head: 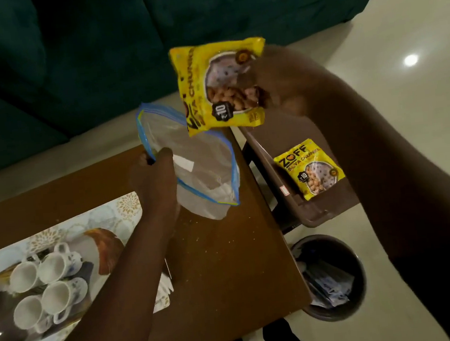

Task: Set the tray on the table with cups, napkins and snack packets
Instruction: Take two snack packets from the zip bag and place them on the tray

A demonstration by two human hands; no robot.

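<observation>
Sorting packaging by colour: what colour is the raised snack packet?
Yellow, black lettering; snack packet, head view.

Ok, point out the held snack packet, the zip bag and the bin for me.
held snack packet (pixel 218 88), head view, middle of its yellow front.
zip bag (pixel 204 169), head view, clear side wall below the blue zip edge.
bin (pixel 358 264), head view, right part of its dark rim.

1. The tray (pixel 59 235) is cut off by the left edge of the picture.
2. The left forearm hides the tray's right side.
3. The bin (pixel 336 278) contents beside the table (pixel 226 252) are too dark to identify.
</observation>
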